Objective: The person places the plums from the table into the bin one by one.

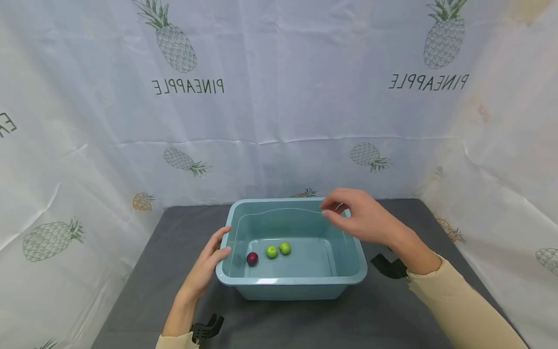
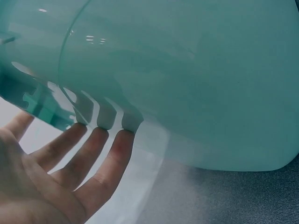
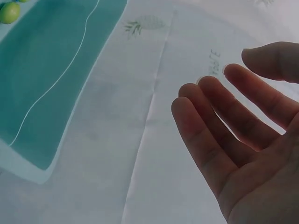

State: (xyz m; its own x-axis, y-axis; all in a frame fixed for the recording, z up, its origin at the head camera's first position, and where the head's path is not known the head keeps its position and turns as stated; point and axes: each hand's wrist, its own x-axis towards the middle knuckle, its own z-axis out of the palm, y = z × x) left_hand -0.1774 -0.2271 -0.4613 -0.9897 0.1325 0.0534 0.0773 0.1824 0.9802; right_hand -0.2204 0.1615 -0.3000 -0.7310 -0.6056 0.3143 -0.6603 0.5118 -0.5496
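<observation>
A light blue plastic basin stands on the dark tabletop. My left hand holds its left rim, the thumb over the edge. In the left wrist view, fingertips press against the outside of the basin wall. On the basin floor lie a dark red round fruit and two small green fruits, all toward the left. My right hand hovers over the back right corner of the basin. Its fingers bend loosely and hold nothing, as the right wrist view shows too.
A dark grey cloth covers the table. White sheets printed with pineapples hang behind and at both sides, close to the table's back edge. Each wrist wears a black mount.
</observation>
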